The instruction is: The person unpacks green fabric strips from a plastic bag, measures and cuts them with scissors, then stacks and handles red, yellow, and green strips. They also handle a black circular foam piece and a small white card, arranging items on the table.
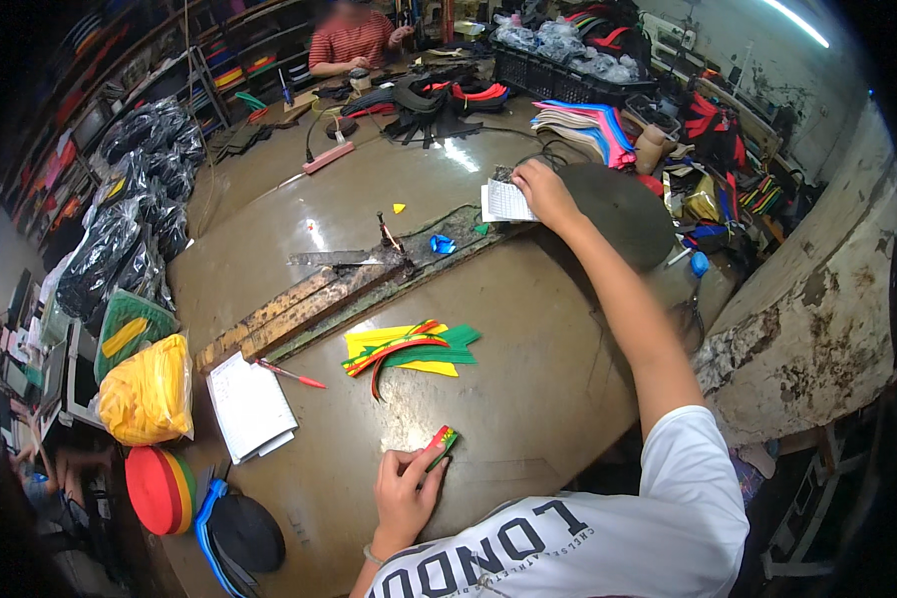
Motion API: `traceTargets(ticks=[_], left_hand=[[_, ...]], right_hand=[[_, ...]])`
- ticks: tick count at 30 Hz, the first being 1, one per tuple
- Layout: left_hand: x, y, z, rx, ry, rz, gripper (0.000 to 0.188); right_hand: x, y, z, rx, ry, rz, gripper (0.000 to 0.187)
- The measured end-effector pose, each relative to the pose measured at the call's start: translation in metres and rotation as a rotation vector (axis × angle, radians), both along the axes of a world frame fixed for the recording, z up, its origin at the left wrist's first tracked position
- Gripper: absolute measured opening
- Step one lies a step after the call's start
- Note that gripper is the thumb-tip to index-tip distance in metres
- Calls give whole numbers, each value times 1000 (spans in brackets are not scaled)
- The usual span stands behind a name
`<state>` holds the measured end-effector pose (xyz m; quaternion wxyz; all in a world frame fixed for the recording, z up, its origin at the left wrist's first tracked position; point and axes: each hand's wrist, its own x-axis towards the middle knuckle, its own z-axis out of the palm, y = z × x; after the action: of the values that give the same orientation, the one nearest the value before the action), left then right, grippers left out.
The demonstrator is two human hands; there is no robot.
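Note:
My left hand (405,498) is closed round a short striped webbing piece (446,439) in red, yellow and green, near the table's front edge. Farther off, my right arm stretches across the table, and my right hand (545,191) pinches the edge of a small white notepad (508,203) covered in writing. Between the hands lies a loose pile of yellow, green and red striped strips (409,349). Beyond them, a long worn wooden board (299,299) crosses the table at a slant, with a dark metal blade (341,258) on top.
A notebook (251,409) and a red pen (294,375) lie at left. Nearby are a bag of yellow material (148,391) and webbing rolls (157,488). A dark round disc (618,214) is at right. Across the table sits a person in a striped shirt (354,42).

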<state>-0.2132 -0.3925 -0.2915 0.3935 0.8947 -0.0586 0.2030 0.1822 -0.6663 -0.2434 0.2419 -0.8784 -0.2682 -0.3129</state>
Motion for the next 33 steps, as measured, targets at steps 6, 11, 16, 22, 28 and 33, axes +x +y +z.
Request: traceTargets(ticks=[6, 11, 16, 22, 28, 33], left_hand=[[0, 0, 4, 13, 28, 11, 28], [0, -2, 6, 21, 31, 30, 25], [-1, -1, 6, -28, 21, 46, 21], [4, 2, 1, -82, 37, 85, 15], [3, 1, -7, 20, 69, 50, 15], [1, 3, -13, 35, -39, 38, 17]], right_hand=[[4, -2, -8, 43, 27, -17, 12], [0, 3, -1, 295, -94, -183, 15], [-100, 28, -11, 964, 334, 170, 19], [-221, 55, -38, 1055, 882, 397, 18], [-134, 1, 0, 867, 371, 140, 18], [-38, -10, 19, 227, -11, -26, 12]])
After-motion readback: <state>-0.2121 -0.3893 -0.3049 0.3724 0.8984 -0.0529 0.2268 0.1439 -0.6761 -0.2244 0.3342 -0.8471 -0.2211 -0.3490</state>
